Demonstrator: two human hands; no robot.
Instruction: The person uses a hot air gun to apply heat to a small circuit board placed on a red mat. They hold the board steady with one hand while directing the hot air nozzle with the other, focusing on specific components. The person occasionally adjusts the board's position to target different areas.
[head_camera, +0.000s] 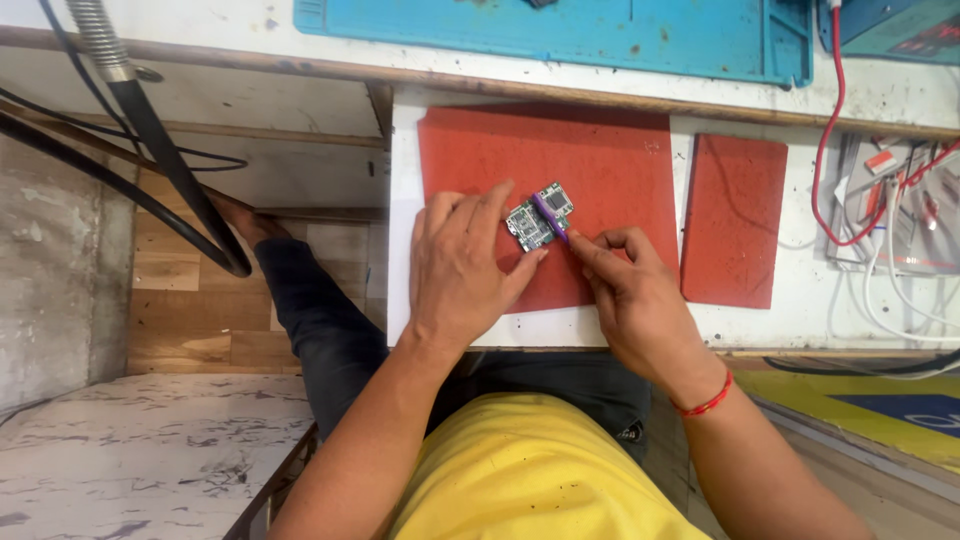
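Currently left hand (462, 262) lies flat, fingers pinning small circuit board (538, 218) on red mat (590, 160); right hand (622, 272) pinches purple tool (551, 218) lying diagonally across board, up-left of it.

My left hand (462, 268) covers the near left edge of the circuit board (537, 220); its parts are too small to tell. The blue mat (560, 30) and the box (895, 25) far right are cut off by the top edge.
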